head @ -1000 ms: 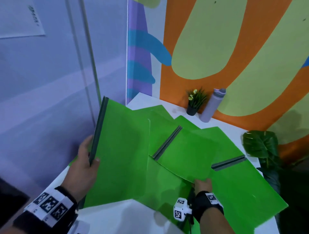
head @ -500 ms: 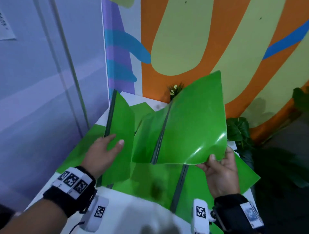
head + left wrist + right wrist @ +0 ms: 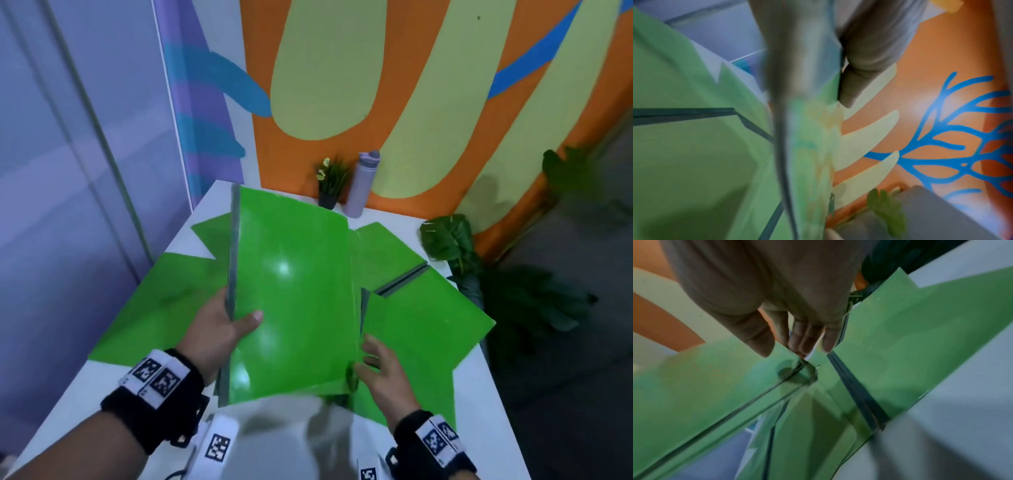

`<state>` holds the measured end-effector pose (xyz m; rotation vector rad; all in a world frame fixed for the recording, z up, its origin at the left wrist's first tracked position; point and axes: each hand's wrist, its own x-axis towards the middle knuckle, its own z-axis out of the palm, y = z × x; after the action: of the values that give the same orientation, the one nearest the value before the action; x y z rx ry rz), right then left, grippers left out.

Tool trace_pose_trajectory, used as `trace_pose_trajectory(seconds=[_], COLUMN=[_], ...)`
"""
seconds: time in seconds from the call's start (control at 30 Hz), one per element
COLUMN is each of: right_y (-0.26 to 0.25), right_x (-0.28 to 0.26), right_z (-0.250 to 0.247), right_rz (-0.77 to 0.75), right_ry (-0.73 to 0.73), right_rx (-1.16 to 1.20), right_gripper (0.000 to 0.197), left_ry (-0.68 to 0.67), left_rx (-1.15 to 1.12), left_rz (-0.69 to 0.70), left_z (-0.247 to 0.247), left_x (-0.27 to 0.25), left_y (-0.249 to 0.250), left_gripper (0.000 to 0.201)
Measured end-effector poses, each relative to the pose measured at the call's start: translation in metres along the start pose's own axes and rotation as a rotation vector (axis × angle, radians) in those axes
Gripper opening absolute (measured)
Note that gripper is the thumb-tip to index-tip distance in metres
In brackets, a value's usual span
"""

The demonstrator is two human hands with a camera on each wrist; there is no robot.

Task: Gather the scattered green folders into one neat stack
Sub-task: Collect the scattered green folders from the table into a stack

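Note:
Glossy green folders with dark grey spines lie scattered on a white table [image 3: 113, 387]. My left hand [image 3: 239, 320] grips a bundle of green folders [image 3: 294, 291] by its spine, thumb on top, lifted and tilted over the table's middle. In the left wrist view the thumb [image 3: 859, 73] presses on the bundle [image 3: 809, 126]. With straight fingers my right hand [image 3: 371, 356] touches the bundle's right edge near its front corner; the right wrist view shows these fingers [image 3: 807, 340] spread above the edge. Loose folders lie at the right [image 3: 428, 325], left [image 3: 164, 301] and back [image 3: 383, 246].
A small potted plant [image 3: 330, 183] and a lavender bottle [image 3: 363, 186] stand at the table's back edge against the painted wall. A large-leaved plant [image 3: 445, 240] stands beyond the right edge. A glass wall runs along the left side.
The folder that my right hand held up by its corner has come down onto the one in my left hand. My right hand has released the corner and now lies against the bundle's right edge.

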<state>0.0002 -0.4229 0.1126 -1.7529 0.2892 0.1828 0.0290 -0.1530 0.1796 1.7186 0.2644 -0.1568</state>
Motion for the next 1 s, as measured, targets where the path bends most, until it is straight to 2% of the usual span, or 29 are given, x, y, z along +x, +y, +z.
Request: trace_pose_trajectory(seconds=[0.07, 0.1, 0.17, 0.3, 0.37, 0.5, 0.63, 0.77, 0.83, 0.93, 1.0], right_y=[0.003, 0.006, 0.015, 0.027, 0.032, 0.046, 0.056, 0.058, 0.058, 0.067, 0.078], right_x=[0.002, 0.005, 0.01, 0.009, 0.007, 0.002, -0.003, -0.004, -0.005, -0.004, -0.003], right_z=[-0.004, -0.006, -0.016, -0.036, -0.047, -0.062, -0.069, -0.063, -0.057, -0.046, -0.039], right_rz=[0.1, 0.164, 0.233, 0.236, 0.242, 0.262, 0.281, 0.3, 0.31, 0.337, 0.366], right_ry=[0.005, 0.008, 0.012, 0.138, 0.201, 0.285, 0.3, 0.275, 0.254, 0.238, 0.242], right_rx=[0.05, 0.144, 0.29, 0.284, 0.258, 0.195, 0.148, 0.109, 0.094, 0.041, -0.003], right_gripper=[0.09, 0.092, 0.09, 0.076, 0.074, 0.076, 0.076, 0.076, 0.075, 0.074, 0.073], left_ry=[-0.077, -0.121, -0.197, -0.273, -0.292, -0.327, -0.4, -0.305, -0.239, -0.097, 0.018], left_rx=[0.014, 0.037, 0.102, 0.182, 0.388, 1.002, 1.201, 1.308, 1.23, 1.018, 1.035], left_rz=[0.001, 0.007, 0.021, 0.034, -0.01, -0.188, -0.26, -0.124, -0.078, -0.036, -0.064], left_z=[0.005, 0.009, 0.019, 0.024, 0.018, 0.004, -0.007, -0.013, -0.02, -0.032, -0.035], left_x=[-0.002, -0.004, -0.004, 0.017, 0.034, 0.057, 0.048, 0.019, 0.011, 0.011, 0.014], left_y=[-0.013, -0.017, -0.028, -0.061, -0.086, -0.138, -0.169, -0.181, -0.187, -0.192, -0.189], left_gripper=[0.083, 0.089, 0.089, 0.082, 0.082, 0.077, 0.071, 0.069, 0.065, 0.048, 0.052])
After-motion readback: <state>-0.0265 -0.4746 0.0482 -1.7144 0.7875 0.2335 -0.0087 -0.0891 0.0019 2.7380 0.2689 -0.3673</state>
